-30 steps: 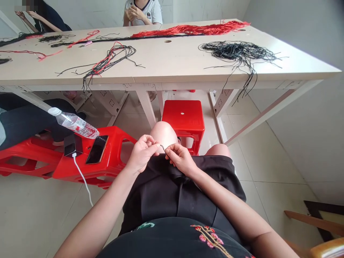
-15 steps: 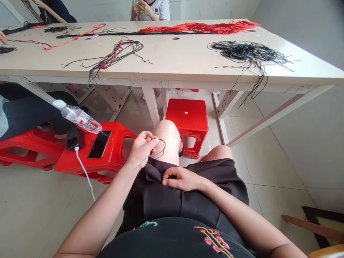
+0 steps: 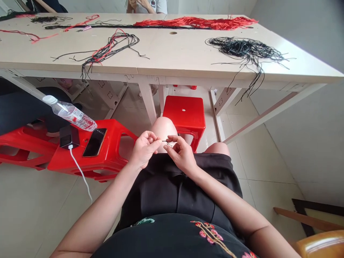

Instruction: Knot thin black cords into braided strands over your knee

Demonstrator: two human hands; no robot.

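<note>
In the head view, the left hand and the right hand meet over the lap, just in front of the knee, with a thin black cord in the narrow gap between their fingertips. The left hand pinches the cord between thumb and forefinger, its other fingers curled in. The right hand has thumb and forefinger parted, and the cord's free part reaches in between them; whether a fingertip touches it is too small to tell. The relation that matters is this short span: the cord runs sideways from the left pinch toward the right hand, its long axis roughly across the lap, and seems to bend into a small loop at the right end. So it lies to the right of the left fingertips and the left of the right palm, with the left hand in contact and the right hand nearest the loose part. Well beyond both hands, the table carries a black bundle at right, its ends hanging over the edge, a mixed bundle of black and red at left, and a red bundle farther back. A phone and a bottle are on the stool at left.
</note>
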